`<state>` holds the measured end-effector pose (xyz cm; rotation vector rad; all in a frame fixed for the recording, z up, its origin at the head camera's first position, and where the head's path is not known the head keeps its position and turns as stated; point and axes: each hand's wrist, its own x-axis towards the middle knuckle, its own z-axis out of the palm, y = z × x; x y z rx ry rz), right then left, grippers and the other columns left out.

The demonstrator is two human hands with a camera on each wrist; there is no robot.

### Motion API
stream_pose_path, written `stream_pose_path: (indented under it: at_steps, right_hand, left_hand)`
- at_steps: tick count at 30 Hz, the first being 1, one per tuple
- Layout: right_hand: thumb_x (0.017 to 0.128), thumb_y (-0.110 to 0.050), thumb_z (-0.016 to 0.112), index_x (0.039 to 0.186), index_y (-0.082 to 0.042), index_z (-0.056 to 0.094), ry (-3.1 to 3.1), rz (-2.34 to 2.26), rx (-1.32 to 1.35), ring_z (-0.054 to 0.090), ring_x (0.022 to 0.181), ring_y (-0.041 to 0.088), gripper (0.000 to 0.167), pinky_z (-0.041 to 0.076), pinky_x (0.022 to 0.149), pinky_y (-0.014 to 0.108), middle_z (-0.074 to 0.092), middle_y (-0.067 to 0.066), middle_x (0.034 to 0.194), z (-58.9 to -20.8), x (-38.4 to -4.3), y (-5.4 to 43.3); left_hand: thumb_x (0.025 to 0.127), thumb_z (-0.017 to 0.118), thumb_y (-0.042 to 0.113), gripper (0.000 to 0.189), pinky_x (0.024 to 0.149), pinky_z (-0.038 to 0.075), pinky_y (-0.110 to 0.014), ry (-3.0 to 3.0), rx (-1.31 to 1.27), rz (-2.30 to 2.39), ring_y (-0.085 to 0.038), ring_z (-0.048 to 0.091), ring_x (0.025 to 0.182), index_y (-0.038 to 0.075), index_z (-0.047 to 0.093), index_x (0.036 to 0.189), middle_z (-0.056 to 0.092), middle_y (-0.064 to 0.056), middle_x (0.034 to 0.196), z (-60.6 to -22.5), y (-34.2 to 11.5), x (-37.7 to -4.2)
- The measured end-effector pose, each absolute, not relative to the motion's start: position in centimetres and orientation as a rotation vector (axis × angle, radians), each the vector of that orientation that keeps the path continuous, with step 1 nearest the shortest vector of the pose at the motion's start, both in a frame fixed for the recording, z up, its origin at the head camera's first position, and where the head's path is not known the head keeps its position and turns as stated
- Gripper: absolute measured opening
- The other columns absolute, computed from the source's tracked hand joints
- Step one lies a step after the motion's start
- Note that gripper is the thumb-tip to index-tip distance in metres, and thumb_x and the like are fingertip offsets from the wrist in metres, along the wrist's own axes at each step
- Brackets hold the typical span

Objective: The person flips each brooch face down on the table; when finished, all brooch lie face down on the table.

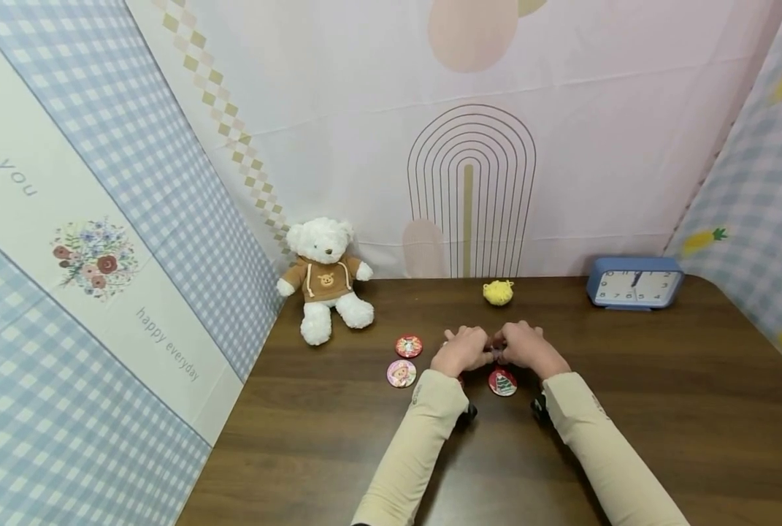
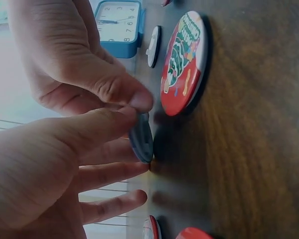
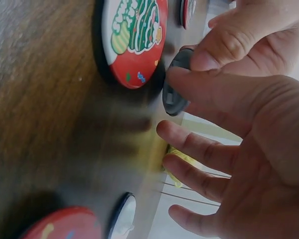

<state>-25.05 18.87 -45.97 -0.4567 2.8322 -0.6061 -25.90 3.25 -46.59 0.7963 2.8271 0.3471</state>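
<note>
Near the middle of the brown table, my left hand (image 1: 463, 351) and right hand (image 1: 524, 345) meet over a small round disc. Its dark grey back (image 3: 175, 97) faces the right wrist camera, and the disc stands on edge close over the tabletop. Thumb and finger of each hand pinch its upper edge, while the other fingers spread loosely. Its front is hidden. Just nearer to me lies a red round badge (image 1: 502, 381) with a green Christmas tree, face up. Further badges lie around the hands, including a white one (image 2: 153, 47) in the left wrist view.
Left of the hands lie a red patterned badge (image 1: 409, 346) and a pink badge (image 1: 401, 373) with a cartoon figure. Behind them sits a white teddy bear (image 1: 325, 281). A yellow fuzzy ball (image 1: 499, 293) and a blue clock (image 1: 635, 283) stand toward the back edge.
</note>
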Motion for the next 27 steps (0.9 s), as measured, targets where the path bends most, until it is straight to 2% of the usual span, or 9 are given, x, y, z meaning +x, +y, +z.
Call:
stream_pose_path:
  at_steps: [3, 6, 12, 18, 27]
  right_hand:
    - [0.087, -0.008, 0.074, 0.102, -0.010, 0.079, 2.842, -0.603, -0.477, 0.061, 0.085, 0.029, 0.016, 0.036, 0.079, 0.056, 0.073, 0.003, 0.091, -46.09, -25.11, 18.83]
    - [0.090, -0.010, 0.072, 0.103, -0.010, 0.079, 2.862, -0.587, -0.479, 0.062, 0.089, 0.032, 0.014, 0.036, 0.080, 0.057, 0.074, 0.004, 0.095, -46.12, -25.17, 18.84]
    - [0.092, -0.007, 0.068, 0.100, -0.009, 0.080, 2.909, -0.562, -0.490, 0.063, 0.095, 0.037, 0.014, 0.037, 0.081, 0.060, 0.075, 0.008, 0.099, -46.33, -25.42, 19.01]
    - [0.093, -0.003, 0.064, 0.095, -0.008, 0.079, 2.934, -0.585, -0.490, 0.062, 0.088, 0.034, 0.016, 0.036, 0.081, 0.059, 0.072, 0.007, 0.090, -46.55, -25.74, 19.11]
    - [0.098, -0.010, 0.063, 0.084, -0.008, 0.072, 2.880, -0.571, -0.458, 0.054, 0.074, 0.026, 0.017, 0.035, 0.076, 0.051, 0.062, 0.003, 0.075, -46.59, -25.79, 19.00]
  left_hand:
    - [0.101, 0.063, 0.037, 0.031, 0.106, 0.031, -0.061, 2.822, 0.798, 0.376, -0.027, 0.059, 0.107, 0.020, 0.069, 0.075, 0.068, 0.002, 0.092, -46.69, 3.17, -25.95]
    - [0.101, 0.062, 0.036, 0.028, 0.106, 0.030, -0.062, 2.837, 0.797, 0.415, -0.027, 0.060, 0.109, 0.021, 0.073, 0.080, 0.070, 0.004, 0.093, -46.78, 3.17, -26.12]
    - [0.100, 0.064, 0.036, 0.027, 0.097, 0.035, -0.056, 2.911, 0.784, 0.456, -0.023, 0.063, 0.101, 0.021, 0.074, 0.079, 0.069, 0.008, 0.084, -46.90, 3.21, -26.43]
    - [0.100, 0.063, 0.035, 0.030, 0.099, 0.034, -0.060, 2.983, 0.769, 0.452, -0.025, 0.063, 0.099, 0.020, 0.072, 0.076, 0.068, 0.006, 0.080, -46.64, 3.46, -26.64]
    - [0.099, 0.064, 0.017, 0.022, 0.100, 0.033, -0.061, 2.934, 0.701, 0.389, -0.026, 0.059, 0.102, 0.016, 0.064, 0.077, 0.066, 0.001, 0.085, -46.71, 3.66, -26.44]
